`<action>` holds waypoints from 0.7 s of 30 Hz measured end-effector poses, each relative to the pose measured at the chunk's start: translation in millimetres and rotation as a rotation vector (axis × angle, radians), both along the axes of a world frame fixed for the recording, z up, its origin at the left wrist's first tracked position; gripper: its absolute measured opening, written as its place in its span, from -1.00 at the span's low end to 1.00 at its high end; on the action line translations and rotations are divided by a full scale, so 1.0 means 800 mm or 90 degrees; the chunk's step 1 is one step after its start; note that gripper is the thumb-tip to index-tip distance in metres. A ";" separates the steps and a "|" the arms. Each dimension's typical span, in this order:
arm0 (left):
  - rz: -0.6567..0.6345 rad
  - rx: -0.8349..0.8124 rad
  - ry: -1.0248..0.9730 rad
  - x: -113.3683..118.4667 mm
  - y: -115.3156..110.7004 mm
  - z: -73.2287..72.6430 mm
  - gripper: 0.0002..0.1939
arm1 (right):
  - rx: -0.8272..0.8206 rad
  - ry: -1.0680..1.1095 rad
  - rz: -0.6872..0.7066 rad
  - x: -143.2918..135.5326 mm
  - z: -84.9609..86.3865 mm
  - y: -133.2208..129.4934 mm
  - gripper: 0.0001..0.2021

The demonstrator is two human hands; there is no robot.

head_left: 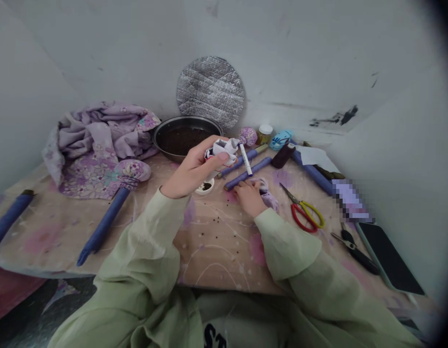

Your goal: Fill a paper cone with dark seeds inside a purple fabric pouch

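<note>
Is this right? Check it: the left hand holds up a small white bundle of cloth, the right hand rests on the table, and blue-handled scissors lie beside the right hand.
One thing is wrong: the scissors have red and yellow handles, not blue. The head view shows the rest as stated: the left hand holds up the white bundle of cloth, and the right hand rests on the table.

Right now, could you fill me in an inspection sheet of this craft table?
Surface: low table, stained pink and purple, dark grains scattered.
Job's things: white cloth bundle held up; lilac fabric piece on the table.
Clutter: metal bowl, small white dish, scissors, blue sticks, floral fabric pile, phone.
Hands: left hand grips the bundle; right hand rests on the lilac piece.
Cables: nothing seen.
Surroundings: pale walls, foil disc.
</note>
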State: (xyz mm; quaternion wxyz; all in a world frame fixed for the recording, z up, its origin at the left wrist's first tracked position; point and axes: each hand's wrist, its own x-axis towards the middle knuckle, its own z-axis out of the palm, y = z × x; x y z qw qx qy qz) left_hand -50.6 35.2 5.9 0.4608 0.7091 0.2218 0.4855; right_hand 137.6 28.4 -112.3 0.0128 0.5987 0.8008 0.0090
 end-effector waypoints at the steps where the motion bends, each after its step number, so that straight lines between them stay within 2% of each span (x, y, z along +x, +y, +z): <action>1: -0.001 -0.003 -0.002 0.000 0.000 0.000 -0.73 | 0.000 0.002 0.002 0.000 -0.001 0.001 -0.73; 13: -0.001 -0.007 0.006 0.000 -0.001 0.000 -0.72 | 0.046 0.058 0.006 -0.001 -0.010 0.000 -0.74; 21: -0.005 -0.014 0.007 -0.001 -0.002 0.001 -0.73 | 0.014 0.168 0.093 0.000 -0.007 -0.002 -0.81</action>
